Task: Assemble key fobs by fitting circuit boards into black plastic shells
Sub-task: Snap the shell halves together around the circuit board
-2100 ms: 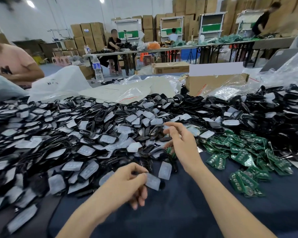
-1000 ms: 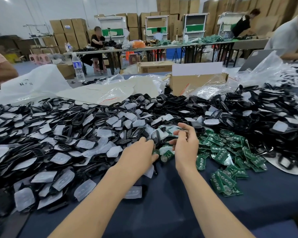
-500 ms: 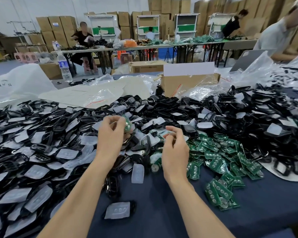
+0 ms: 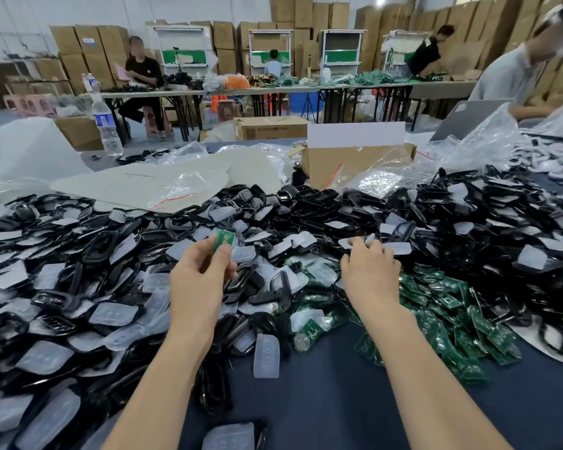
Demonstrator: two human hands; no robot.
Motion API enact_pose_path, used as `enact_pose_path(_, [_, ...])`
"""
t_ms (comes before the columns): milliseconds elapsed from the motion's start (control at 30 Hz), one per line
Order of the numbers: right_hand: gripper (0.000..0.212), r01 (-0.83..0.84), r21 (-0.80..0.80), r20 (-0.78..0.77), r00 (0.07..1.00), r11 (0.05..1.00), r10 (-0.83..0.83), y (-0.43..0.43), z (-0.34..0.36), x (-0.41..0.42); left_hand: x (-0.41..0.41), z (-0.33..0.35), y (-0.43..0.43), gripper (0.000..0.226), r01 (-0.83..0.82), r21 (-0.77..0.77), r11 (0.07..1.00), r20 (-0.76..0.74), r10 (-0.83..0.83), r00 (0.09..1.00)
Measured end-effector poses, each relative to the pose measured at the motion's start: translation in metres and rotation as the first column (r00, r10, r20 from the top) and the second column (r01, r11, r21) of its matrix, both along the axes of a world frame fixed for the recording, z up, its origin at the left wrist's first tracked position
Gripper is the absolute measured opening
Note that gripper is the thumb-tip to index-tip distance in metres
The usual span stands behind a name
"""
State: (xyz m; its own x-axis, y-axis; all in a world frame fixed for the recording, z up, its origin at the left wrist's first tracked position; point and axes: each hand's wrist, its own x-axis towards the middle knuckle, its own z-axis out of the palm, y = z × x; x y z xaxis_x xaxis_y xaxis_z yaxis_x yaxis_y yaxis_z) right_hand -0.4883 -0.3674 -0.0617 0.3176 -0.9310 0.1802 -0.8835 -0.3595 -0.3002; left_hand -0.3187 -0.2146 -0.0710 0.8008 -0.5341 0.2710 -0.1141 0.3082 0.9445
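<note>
One wide head-worn view looks forward and down, close over the table [image 4: 322, 401].

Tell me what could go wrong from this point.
1. The left hand pinches the circuit board by its lower part only; it may slip into the black shells below.
2. The right hand reaches into a heap where shells and translucent pads mix, so it may lift the wrong piece.
3. Its forearm could sweep the loose green boards.

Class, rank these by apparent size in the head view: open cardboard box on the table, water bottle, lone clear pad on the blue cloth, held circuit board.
1. cardboard box
2-3. water bottle and clear pad: nearly alike; the bottle is farther away
4. circuit board
</note>
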Motion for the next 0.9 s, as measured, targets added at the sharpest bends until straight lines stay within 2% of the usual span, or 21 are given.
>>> enact_pose_path(67, [0.034,-0.034,-0.024,0.038,0.999,0.999,0.035,-0.001,-0.002,-0.005,-0.001,0.002,0.0,0.009,0.019,-0.02,1.0,-0.027,-0.02,0.999])
enact_pose_path(200, [0.034,-0.064,-0.099,0.215,0.973,0.993,0.084,0.001,-0.004,-0.011,-0.003,0.006,0.001,0.009,0.016,-0.067,0.998,-0.042,-0.019,0.999])
enact_pose_path(300, [0.038,-0.055,-0.135,0.293,0.952,0.989,0.093,0.002,-0.004,-0.013,-0.003,0.007,0.002,0.019,0.023,-0.068,0.997,-0.01,-0.024,1.0])
enact_pose_path(433, [0.034,-0.045,-0.25,0.381,0.914,0.967,0.14,0.009,-0.004,-0.012,-0.006,0.005,0.003,0.02,0.041,-0.023,0.999,0.053,-0.04,0.998])
enact_pose_path(500, [0.029,-0.028,-0.242,0.534,0.83,0.97,0.158,0.011,-0.004,-0.01,-0.009,0.006,0.002,0.025,0.064,0.009,0.998,0.064,-0.064,0.996])
enact_pose_path(533, [0.026,-0.054,-0.187,0.64,0.751,0.981,0.163,0.011,-0.004,-0.008,-0.01,0.006,0.001,0.028,0.08,0.023,0.997,0.063,-0.082,0.995])
enact_pose_path(633, [0.02,-0.288,0.073,0.903,0.425,0.955,0.059,0.014,-0.002,0.0,-0.014,0.006,0.0,0.031,0.114,0.05,0.992,0.063,-0.117,0.991])
enact_pose_path(700, [0.018,-0.445,0.189,0.956,0.288,0.876,-0.06,0.018,0.0,0.005,-0.015,0.006,0.001,0.021,0.124,0.058,0.991,0.062,-0.128,0.99])
enact_pose_path(800, [0.016,-0.614,0.267,0.963,0.196,0.743,-0.184,0.023,0.001,0.014,-0.017,0.007,0.0,0.016,0.105,0.055,0.993,0.05,-0.108,0.993])
enact_pose_path(900, [0.022,-0.739,0.277,0.957,0.152,0.615,-0.248,0.03,-0.003,0.021,-0.018,0.007,-0.001,0.012,0.111,0.058,0.992,0.068,-0.115,0.991])
